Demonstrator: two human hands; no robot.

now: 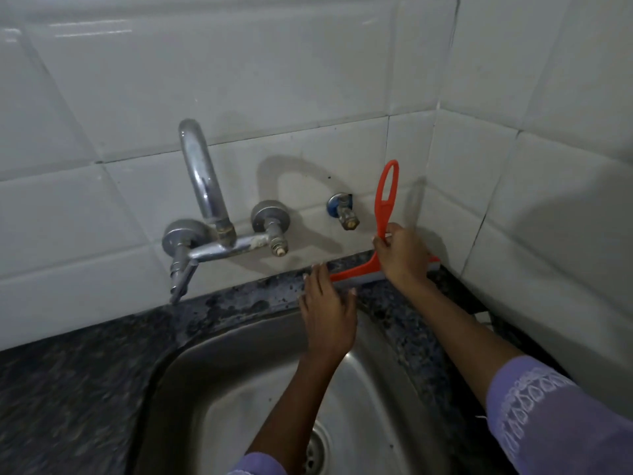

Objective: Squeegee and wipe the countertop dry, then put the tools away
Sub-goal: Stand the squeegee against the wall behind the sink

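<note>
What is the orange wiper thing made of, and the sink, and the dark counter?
The squeegee looks like orange plastic, smooth and matte, with a paler blade that is probably rubber. The sink seems steel: grey, brushed, softly shiny. The countertop looks like polished speckled stone, perhaps granite.

One head view looks forward and down, close over the sink [191, 371], facing the tiled corner wall [239, 97].

Orange squeegee [383, 214] upright, blade on dark (speckled) countertop [239, 303].
</note>
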